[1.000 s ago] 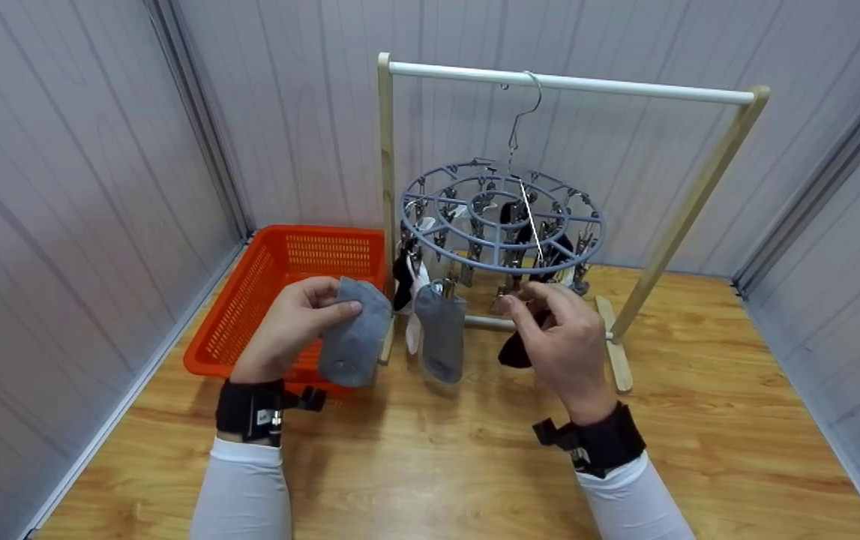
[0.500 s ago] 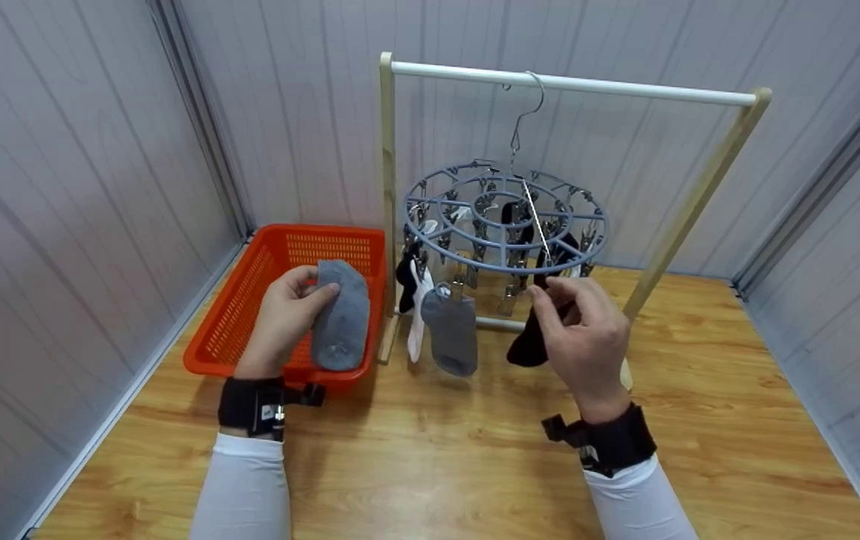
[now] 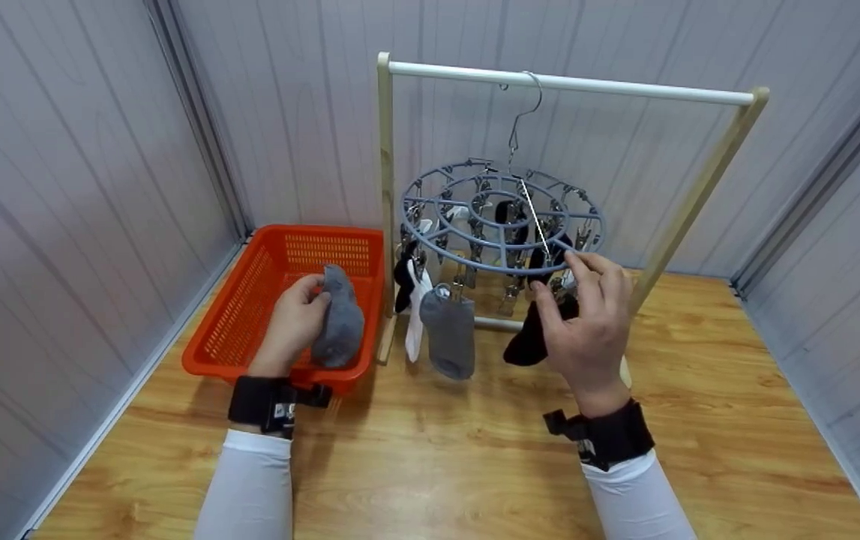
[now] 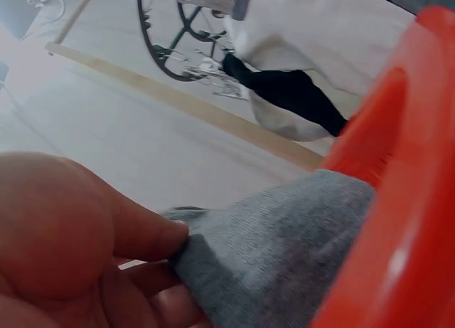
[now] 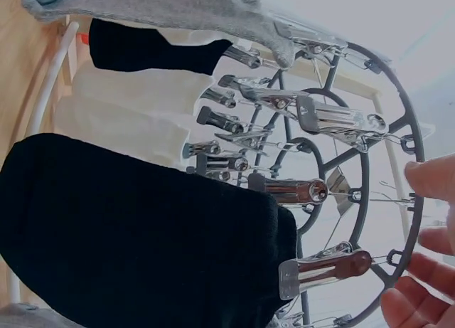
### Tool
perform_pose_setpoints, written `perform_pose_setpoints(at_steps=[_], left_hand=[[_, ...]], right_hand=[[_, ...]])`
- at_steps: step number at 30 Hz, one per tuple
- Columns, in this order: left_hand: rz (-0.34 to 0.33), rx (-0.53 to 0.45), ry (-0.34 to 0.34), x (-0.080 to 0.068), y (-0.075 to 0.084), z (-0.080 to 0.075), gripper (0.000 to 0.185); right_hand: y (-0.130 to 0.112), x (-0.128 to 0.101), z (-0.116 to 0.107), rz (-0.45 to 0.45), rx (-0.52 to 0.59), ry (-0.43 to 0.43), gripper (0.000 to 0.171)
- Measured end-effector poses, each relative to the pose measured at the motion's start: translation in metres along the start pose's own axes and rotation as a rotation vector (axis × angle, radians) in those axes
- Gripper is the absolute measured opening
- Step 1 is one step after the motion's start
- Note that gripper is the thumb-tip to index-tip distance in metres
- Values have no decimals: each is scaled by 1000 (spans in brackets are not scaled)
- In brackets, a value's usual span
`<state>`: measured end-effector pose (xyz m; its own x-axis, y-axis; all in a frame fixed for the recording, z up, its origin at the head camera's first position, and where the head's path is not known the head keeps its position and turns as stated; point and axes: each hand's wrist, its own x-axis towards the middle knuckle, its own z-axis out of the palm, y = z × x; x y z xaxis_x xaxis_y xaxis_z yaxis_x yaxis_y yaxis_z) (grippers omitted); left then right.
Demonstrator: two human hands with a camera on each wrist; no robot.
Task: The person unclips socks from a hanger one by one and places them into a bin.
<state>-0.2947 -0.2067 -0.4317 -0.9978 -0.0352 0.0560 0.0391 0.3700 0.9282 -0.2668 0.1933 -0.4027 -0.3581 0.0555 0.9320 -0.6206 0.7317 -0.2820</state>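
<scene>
My left hand (image 3: 296, 322) pinches a grey sock (image 3: 341, 322) between thumb and fingers, over the near right part of the orange basket (image 3: 208, 341). In the left wrist view, the sock's cloth (image 4: 277, 235) spreads from the fingertips beside the basket's rim. My right hand (image 3: 587, 322) is at the front right of a round clip hanger (image 3: 503, 247). Its spread fingers (image 5: 419, 292) are right at the hanger's outer ring in the right wrist view. Below the ring hang a clipped grey sock (image 3: 450, 337), a black sock (image 3: 527, 341) and a white sock (image 3: 415, 315).
The hanger's hook (image 3: 531, 105) hangs from the white bar (image 3: 624, 88) of a wooden-legged rack. Several metal clips (image 5: 334, 122) dangle from the ring. A wood-grain surface (image 3: 430, 457) lies beneath, with pale panelled walls (image 3: 85, 225) around it.
My left hand has drawn the grey sock left over the basket, and the sock has turned narrower to view. My right hand has shifted right, its fingers spreading up to the ring.
</scene>
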Motion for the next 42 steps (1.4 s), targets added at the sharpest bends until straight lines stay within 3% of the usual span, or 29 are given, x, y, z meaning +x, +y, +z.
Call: perform_pose_setpoints(at_steps=[6,13,21,28,31,36,39,42], left_hand=[[-4,85,-57,4,-3,8,48],[-72,92,-116,8,-7,14,51],[-125,252,-67,7,-10,13,54],[-130,297,-68,4,-7,8,53],[-89,300,-33,3,-5,9,53],[22,202,72,-1,2,14,51],[78,135,127,-5,9,18,41],[129,66,115,-8,19,23,26]], right_hand=[[2,-1,1,0,-17,-24,41],[-3,-2,4,-6,0,-44,43],[-10,-4,5,-15,30,-60,42],[-17,-4,2,-14,56,-113,44],[-20,-5,2,-13,80,-123,43],[-22,-3,0,-23,136,-94,39],[-21,0,-2,-19,151,-51,35],[-18,3,-5,-6,140,-5,32]])
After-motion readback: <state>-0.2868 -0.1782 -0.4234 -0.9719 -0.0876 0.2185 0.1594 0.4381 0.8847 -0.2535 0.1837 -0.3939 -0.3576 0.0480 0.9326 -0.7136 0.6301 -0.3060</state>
